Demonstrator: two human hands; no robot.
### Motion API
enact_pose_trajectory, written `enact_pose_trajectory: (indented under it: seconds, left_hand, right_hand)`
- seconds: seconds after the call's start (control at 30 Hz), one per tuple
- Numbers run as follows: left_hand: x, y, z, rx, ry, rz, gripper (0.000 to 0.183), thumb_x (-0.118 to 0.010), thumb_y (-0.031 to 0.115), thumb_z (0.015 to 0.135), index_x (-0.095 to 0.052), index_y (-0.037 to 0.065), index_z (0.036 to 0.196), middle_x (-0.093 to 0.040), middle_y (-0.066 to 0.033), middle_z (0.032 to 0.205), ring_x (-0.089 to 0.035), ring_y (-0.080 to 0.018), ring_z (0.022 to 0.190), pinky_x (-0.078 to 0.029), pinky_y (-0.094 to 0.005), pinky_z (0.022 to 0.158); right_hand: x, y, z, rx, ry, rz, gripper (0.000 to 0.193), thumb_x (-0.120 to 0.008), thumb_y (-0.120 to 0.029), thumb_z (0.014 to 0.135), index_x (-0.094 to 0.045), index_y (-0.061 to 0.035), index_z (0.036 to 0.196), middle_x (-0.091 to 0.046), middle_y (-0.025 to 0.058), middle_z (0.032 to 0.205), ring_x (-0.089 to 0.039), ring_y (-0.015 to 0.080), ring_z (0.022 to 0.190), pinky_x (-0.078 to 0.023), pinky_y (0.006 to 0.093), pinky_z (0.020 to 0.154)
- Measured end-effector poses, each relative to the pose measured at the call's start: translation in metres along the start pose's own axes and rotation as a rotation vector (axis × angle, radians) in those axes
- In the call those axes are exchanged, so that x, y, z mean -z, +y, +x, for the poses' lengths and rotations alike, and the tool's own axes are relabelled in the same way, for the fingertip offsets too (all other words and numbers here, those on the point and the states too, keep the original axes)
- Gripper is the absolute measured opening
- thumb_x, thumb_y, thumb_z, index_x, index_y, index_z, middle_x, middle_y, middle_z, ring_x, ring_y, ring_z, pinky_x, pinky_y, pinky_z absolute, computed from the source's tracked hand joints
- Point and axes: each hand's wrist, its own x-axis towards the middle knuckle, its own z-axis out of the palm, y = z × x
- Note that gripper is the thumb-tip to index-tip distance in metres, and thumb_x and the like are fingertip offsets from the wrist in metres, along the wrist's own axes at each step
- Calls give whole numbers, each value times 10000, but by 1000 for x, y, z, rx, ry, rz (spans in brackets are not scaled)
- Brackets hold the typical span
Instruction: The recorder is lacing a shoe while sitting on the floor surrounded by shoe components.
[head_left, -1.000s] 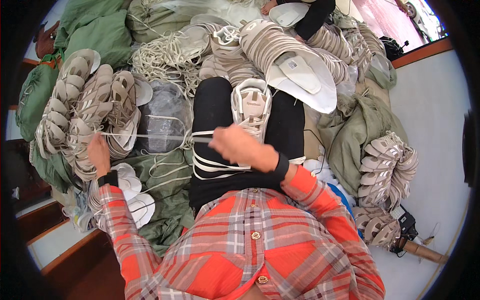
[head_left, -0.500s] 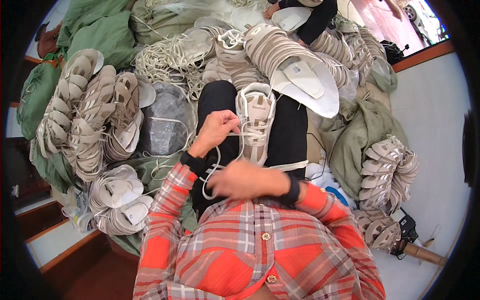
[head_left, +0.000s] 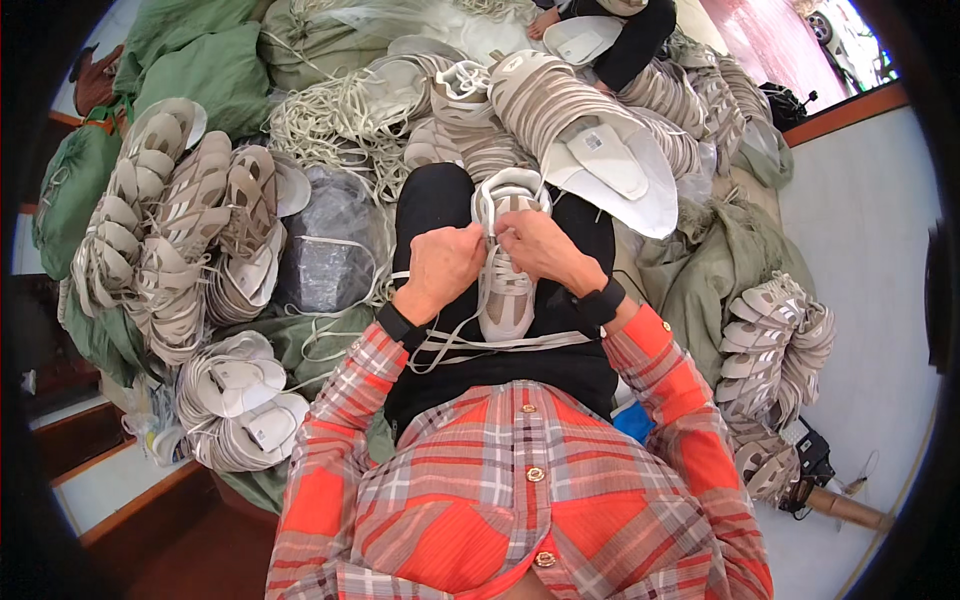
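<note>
A beige and white shoe upper (head_left: 506, 290) lies on my lap, toe pointing away from me. My left hand (head_left: 446, 266) and my right hand (head_left: 536, 247) meet over its upper part, each pinching a white lace (head_left: 470, 345) at the eyelets. The lace's loose ends trail across my black trousers below the shoe. A black band sits on each wrist.
Stacks of beige shoe uppers (head_left: 170, 240) and white insoles (head_left: 240, 405) lie at my left, more uppers (head_left: 770, 370) at my right. A heap of white laces (head_left: 335, 125) and green sacks (head_left: 190, 60) lie ahead. Another person (head_left: 620, 30) sits at the top.
My left hand came in from the left, where it had drawn the lace out, to the shoe. My right hand moved up from my lap to the eyelets.
</note>
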Motion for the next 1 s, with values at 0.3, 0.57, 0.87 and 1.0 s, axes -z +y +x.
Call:
enact_pose_trajectory:
  seconds: [0.3, 0.57, 0.87, 1.0]
  left_hand:
    - [-9, -16, 4, 231, -297, -316, 181, -545, 209, 840, -605, 41, 804, -628, -182, 700, -621, -381, 707, -488, -474, 638]
    - [45, -35, -11, 323, -532, -957, 208, -593, 206, 868, -674, 27, 798, -620, -112, 997, -601, -244, 807, -466, -324, 690]
    - [89, -52, -26, 121, 62, -1472, 209, -632, 153, 844, -677, 57, 1024, -598, -69, 967, -542, -165, 957, -381, -267, 883]
    - [93, -73, -29, 393, -322, -908, 303, -640, 134, 838, -611, 55, 1129, -598, -19, 818, -518, -52, 777, -424, -219, 665]
  right_hand:
    - [10, 0, 18, -168, -311, 188, 147, -459, -69, 816, -575, 10, 770, -579, 85, 537, -550, 173, 369, -403, 304, 314]
    - [32, 41, -6, 208, 572, -403, 133, -529, -136, 855, -546, -13, 808, -587, 72, 577, -599, 162, 490, -445, 293, 402]
    - [33, 37, -16, 88, 238, 1536, 91, -522, -108, 926, -533, -27, 885, -611, 129, 957, -614, 244, 816, -526, 343, 728]
    - [84, 116, -42, 275, 508, 1552, 66, -557, -37, 859, -574, 21, 832, -606, 107, 853, -564, 174, 742, -469, 287, 706]
